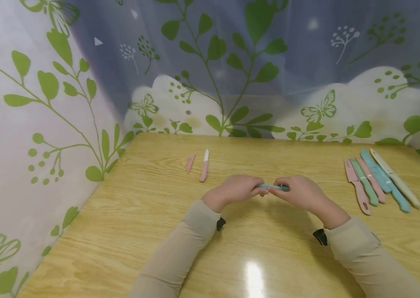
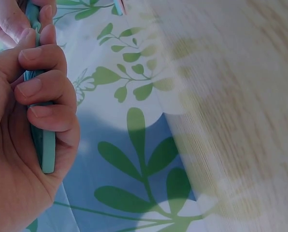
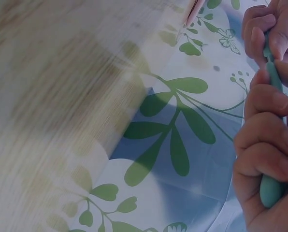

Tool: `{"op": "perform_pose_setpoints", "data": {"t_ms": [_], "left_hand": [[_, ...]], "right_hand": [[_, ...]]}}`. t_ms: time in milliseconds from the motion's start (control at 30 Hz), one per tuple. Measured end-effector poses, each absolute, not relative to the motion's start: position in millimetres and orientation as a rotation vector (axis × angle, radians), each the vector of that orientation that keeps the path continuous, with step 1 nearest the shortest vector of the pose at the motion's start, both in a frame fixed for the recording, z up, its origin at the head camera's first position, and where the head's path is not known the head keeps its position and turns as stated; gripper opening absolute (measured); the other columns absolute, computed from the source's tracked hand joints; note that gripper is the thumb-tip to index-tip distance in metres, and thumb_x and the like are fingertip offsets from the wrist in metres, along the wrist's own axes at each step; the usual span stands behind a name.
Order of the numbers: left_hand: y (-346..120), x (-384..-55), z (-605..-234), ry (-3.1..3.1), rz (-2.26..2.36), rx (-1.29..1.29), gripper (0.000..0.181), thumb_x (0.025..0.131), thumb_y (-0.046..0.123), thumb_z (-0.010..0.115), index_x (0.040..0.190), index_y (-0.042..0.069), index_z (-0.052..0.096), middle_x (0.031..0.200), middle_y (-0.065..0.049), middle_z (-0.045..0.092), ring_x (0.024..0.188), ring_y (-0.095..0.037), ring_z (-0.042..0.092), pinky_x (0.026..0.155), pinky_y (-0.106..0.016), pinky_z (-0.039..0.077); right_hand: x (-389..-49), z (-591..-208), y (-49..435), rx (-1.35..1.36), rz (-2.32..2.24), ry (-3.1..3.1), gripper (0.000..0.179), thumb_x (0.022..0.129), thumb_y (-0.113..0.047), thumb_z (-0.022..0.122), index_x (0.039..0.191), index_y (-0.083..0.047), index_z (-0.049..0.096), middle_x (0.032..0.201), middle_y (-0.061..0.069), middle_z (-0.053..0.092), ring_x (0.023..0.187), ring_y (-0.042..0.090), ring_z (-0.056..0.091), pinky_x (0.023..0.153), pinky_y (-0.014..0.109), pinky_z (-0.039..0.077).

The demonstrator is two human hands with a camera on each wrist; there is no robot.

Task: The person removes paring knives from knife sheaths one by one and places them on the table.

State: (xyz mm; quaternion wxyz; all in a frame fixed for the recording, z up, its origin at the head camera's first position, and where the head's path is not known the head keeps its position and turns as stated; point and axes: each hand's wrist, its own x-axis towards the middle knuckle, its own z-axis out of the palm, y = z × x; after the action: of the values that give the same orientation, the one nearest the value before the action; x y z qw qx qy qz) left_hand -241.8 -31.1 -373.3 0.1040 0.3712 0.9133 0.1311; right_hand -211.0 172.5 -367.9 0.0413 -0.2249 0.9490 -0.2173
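Over the middle of the table, my two hands hold a teal knife in its sheath between them. My left hand (image 1: 234, 188) curls its fingers round the flat-ended sheath (image 2: 48, 151). The fingers of my right hand (image 1: 303, 192) wrap round the rounded handle (image 3: 271, 191). The thumbs meet near the joint of handle and sheath; no blade shows there, and much of the knife is hidden by fingers. Beyond the left hand lie a small pink-handled knife (image 1: 204, 170) with its pale blade bare and, beside it, a pink sheath (image 1: 190, 163).
On the table's right side several knives lie side by side: a pink one (image 1: 362, 196), a green one (image 1: 368, 189), another pink one (image 1: 375, 182), a blue broad one (image 1: 400, 199) and a long cream one (image 1: 400, 182). A leaf-patterned curtain (image 1: 195, 111) borders the wooden table (image 1: 120, 248).
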Motion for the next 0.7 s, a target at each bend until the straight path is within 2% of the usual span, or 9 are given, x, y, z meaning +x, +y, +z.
{"op": "perform_pose_setpoints", "data": {"t_ms": [100,367,567,700], "left_hand": [[-31.5,-242.2,-372.7,2.695,0.394,1.106,0.03,0.102,0.04,0.042,0.102,0.018,0.063,0.09,0.0,0.068,0.062,-0.007,0.045,0.057,-0.019,0.036],[-32.5,-241.5,-370.3,2.685,0.418,1.106,0.031,0.102,0.039,0.043,0.103,0.016,0.063,0.092,-0.002,0.069,0.061,-0.007,0.045,0.056,-0.018,0.034],[-32.7,-242.5,-371.9,2.667,0.421,1.088,0.031,0.102,0.04,0.043,0.102,0.017,0.063,0.096,0.0,0.069,0.064,-0.006,0.046,0.058,-0.018,0.036],[-33.1,-242.9,-373.4,2.659,0.419,1.083,0.031,0.103,0.04,0.043,0.102,0.017,0.063,0.098,0.001,0.069,0.065,-0.006,0.047,0.059,-0.018,0.038]], "right_hand": [[-211.1,-367.4,172.4,-0.688,-0.67,2.915,0.025,0.098,-0.033,0.057,0.089,-0.012,0.065,0.056,-0.005,0.036,0.052,0.011,0.033,0.055,0.028,0.03],[-211.1,-364.1,172.6,-0.686,-0.663,2.892,0.031,0.098,-0.038,0.055,0.094,-0.01,0.067,0.06,-0.003,0.045,0.054,0.011,0.036,0.056,0.028,0.032],[-211.8,-362.0,174.6,-0.696,-0.633,2.797,0.035,0.102,-0.039,0.049,0.096,-0.008,0.065,0.077,0.003,0.062,0.058,0.013,0.044,0.058,0.03,0.038],[-212.6,-362.5,175.0,-0.7,-0.62,2.771,0.034,0.103,-0.036,0.047,0.096,-0.008,0.065,0.084,0.005,0.065,0.061,0.013,0.048,0.06,0.03,0.041]]}}
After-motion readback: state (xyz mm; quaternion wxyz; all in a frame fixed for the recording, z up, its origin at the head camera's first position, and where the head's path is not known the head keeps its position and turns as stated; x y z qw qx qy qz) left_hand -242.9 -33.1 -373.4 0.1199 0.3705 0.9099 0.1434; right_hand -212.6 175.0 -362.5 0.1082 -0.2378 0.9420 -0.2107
